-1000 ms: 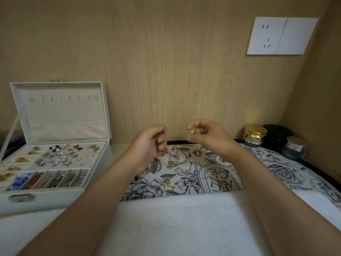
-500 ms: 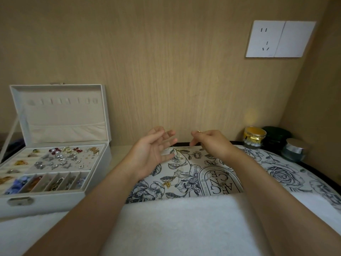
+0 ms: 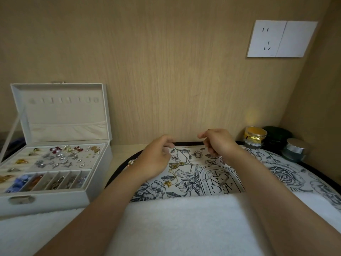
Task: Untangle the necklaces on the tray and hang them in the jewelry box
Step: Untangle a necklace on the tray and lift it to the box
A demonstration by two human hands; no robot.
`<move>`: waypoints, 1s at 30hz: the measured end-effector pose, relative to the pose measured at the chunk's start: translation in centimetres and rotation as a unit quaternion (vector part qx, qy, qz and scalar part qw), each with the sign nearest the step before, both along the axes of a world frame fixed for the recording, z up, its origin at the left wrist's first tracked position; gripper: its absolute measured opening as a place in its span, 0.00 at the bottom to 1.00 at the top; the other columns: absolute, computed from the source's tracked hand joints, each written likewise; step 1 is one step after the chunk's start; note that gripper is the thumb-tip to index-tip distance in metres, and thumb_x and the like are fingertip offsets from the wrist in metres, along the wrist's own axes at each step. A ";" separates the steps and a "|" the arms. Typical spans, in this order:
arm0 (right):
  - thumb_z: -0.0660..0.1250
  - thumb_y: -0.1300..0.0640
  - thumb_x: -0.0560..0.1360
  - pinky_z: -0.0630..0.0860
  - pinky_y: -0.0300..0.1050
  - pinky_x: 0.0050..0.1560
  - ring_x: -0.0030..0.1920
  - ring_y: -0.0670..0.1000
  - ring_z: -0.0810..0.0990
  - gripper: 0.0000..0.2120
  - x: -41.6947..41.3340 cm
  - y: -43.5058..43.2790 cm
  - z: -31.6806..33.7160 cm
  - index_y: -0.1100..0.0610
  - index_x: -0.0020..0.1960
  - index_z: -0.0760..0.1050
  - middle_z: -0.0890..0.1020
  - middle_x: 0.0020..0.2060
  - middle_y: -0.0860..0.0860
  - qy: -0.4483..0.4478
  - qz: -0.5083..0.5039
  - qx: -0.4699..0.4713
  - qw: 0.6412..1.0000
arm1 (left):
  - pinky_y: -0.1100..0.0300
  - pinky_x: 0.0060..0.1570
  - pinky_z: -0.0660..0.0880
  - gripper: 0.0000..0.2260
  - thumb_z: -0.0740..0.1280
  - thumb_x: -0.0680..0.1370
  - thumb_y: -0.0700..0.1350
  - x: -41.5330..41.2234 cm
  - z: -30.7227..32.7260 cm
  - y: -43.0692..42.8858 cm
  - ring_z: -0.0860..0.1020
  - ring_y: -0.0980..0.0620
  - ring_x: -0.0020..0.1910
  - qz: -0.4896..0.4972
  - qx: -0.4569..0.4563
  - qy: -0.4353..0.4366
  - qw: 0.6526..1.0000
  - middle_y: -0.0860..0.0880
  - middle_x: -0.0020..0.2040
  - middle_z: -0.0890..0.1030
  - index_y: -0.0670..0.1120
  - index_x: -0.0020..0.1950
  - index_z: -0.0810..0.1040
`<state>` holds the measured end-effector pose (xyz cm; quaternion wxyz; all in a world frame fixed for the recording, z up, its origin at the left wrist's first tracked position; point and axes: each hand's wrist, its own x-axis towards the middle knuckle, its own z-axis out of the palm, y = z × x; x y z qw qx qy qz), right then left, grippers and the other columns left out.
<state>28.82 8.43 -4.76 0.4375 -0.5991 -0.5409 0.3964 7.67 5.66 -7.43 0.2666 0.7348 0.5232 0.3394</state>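
You are holding both hands up over the far end of the tray (image 3: 184, 144), with a small gap showing between them. Your left hand (image 3: 157, 157) is curling its fingers inward with the thumb close to the fingertips. Your right hand (image 3: 218, 143) is curling too, its fingertips pointing toward the left one. A hair-thin strand seems to be hanging just below the right fingertips, but it is too fine to read, so I cannot tell whether either hand is pinching anything. The gold necklace (image 3: 175, 172) is lying on the tray just below your left hand, between your forearms. The silver necklace (image 3: 215, 179) is lying beside it, nearer your right forearm, across the printed lettering. The jewelry box (image 3: 55, 198) is standing open on the table (image 3: 125, 150), well to the left of your left hand, its lid tilted back and its compartments holding small pieces. A white towel (image 3: 184, 222) is lying under both forearms and covering the tray's near edge. To the right of your right hand, a gold jar (image 3: 255, 135), a dark jar (image 3: 276, 133) and a silver-lidded jar (image 3: 295, 149) are standing near the wall.
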 end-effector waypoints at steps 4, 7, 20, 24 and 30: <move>0.60 0.58 0.80 0.76 0.49 0.55 0.50 0.54 0.79 0.12 0.3 0.4 -1.2 0.58 0.55 0.82 0.83 0.46 0.52 -0.231 -0.002 0.022 0.973 | 0.62 0.39 0.69 0.10 0.73 0.73 0.56 0.3 0.9 -1.0 0.76 0.58 0.43 0.037 0.011 0.180 0.983 0.57 0.44 0.77 0.54 0.47 0.76; 0.65 0.56 0.76 0.70 0.52 0.66 0.63 0.55 0.73 0.15 -0.3 0.0 -1.2 0.49 0.61 0.80 0.78 0.58 0.51 -0.446 0.023 0.047 0.894 | 0.59 0.41 0.69 0.15 0.71 0.71 0.63 0.7 0.7 -1.4 0.76 0.57 0.45 0.057 0.011 0.285 0.957 0.58 0.43 0.78 0.53 0.45 0.77; 0.76 0.58 0.73 0.69 0.24 0.39 0.38 0.31 0.78 0.03 -1.2 -0.6 -1.9 0.51 0.42 0.85 0.82 0.39 0.41 -0.335 0.219 0.082 0.913 | 0.54 0.54 0.71 0.08 0.59 0.81 0.40 1.5 0.4 -1.2 0.77 0.46 0.51 0.023 0.008 0.305 0.952 0.45 0.49 0.80 0.43 0.52 0.78; 0.75 0.59 0.74 0.70 0.24 0.34 0.35 0.29 0.77 0.05 -1.1 -0.7 -1.9 0.52 0.40 0.85 0.81 0.36 0.40 -0.323 0.221 0.082 0.917 | 0.51 0.49 0.75 0.13 0.56 0.84 0.45 1.0 2.1 -0.9 0.76 0.49 0.43 0.041 -0.102 -0.039 0.993 0.47 0.42 0.79 0.45 0.44 0.76; 0.73 0.55 0.75 0.76 0.36 0.43 0.36 0.36 0.79 0.07 -1.0 -0.4 -2.4 0.48 0.38 0.82 0.83 0.35 0.43 -0.276 0.220 0.061 0.934 | 0.51 0.53 0.80 0.11 0.56 0.85 0.42 0.7 3.3 -1.1 0.74 0.54 0.32 -0.040 -0.208 -0.317 0.924 0.48 0.36 0.74 0.42 0.46 0.72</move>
